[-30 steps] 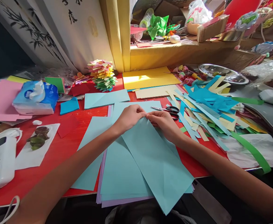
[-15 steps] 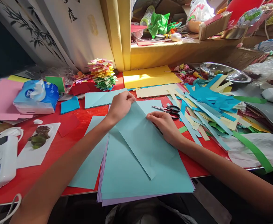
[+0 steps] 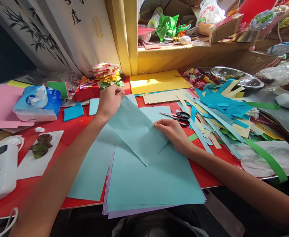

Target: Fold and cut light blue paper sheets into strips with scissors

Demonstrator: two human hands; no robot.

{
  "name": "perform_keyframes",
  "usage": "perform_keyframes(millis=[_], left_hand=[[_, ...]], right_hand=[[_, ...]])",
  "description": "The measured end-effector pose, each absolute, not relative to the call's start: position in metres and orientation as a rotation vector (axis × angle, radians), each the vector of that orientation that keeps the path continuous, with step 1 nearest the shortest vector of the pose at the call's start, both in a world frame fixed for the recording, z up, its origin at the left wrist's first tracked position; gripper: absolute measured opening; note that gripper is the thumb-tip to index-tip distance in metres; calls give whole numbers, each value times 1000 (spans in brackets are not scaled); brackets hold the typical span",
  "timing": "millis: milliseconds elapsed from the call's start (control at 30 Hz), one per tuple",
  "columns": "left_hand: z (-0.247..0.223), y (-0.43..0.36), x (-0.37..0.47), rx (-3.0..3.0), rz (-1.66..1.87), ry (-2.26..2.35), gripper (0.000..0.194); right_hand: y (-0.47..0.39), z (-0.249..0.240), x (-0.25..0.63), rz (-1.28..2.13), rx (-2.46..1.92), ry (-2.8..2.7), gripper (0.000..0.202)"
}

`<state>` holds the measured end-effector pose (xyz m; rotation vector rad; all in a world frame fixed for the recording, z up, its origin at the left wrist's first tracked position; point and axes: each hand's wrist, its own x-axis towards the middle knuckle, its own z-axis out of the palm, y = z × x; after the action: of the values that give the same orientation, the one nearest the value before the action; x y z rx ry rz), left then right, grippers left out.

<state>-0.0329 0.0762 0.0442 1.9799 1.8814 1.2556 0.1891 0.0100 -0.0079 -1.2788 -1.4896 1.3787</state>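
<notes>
Between my hands a light-blue sheet of paper (image 3: 141, 131) is held up at a slant, one corner pointing down toward me. My left hand (image 3: 111, 101) pinches its upper left corner. My right hand (image 3: 172, 133) pinches its right edge between thumb and finger. Below it lies a stack of light-blue and lilac paper (image 3: 154, 187), partly covered by the held sheet. Another light-blue sheet (image 3: 89, 174) rests to the left of the stack. Black-handled scissors (image 3: 182, 119) lie just beyond my right hand.
Cut paper strips (image 3: 208, 121) are heaped on the right, near a metal bowl (image 3: 237, 77). At the back stand a pile of folded coloured paper (image 3: 107, 75) and yellow sheets (image 3: 159, 80). A tissue pack (image 3: 37, 102) and a white device (image 3: 1, 174) sit on the left of the red table (image 3: 50, 191).
My left hand has moved left and a little up with the sheet's corner. The sheet has swung with it, its lower tip rising leftward. My right hand has stayed nearly in place.
</notes>
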Motion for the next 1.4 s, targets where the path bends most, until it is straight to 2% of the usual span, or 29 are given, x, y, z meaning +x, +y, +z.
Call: perform_keyframes(millis=[267, 600, 700, 767, 900, 1033, 1167, 1400], left_hand=[[62, 82, -71, 1995, 1405, 1987, 8], [105, 50, -57, 2413, 1512, 2060, 13], [119, 40, -64, 2385, 1705, 1916, 13], [121, 37, -64, 2225, 1635, 1720, 15], [97, 41, -35, 2016, 1072, 1521, 15], [49, 39, 12, 1984, 800, 1483, 15], [20, 28, 36, 1912, 794, 1424, 14], [14, 28, 34, 1750, 863, 1431, 21]], right_hand=[[12, -8, 186, 1501, -1170, -1390, 17], [11, -3, 186, 1516, -1187, -1274, 15], [14, -6, 189, 1544, -1107, -1207, 12], [16, -7, 190, 1542, -1050, -1161, 9], [21, -4, 187, 1638, -958, -1065, 14], [22, 0, 186, 1701, -1076, -1145, 27], [19, 0, 189, 1710, -1139, -1283, 25], [19, -7, 191, 1713, -1093, -1267, 23]])
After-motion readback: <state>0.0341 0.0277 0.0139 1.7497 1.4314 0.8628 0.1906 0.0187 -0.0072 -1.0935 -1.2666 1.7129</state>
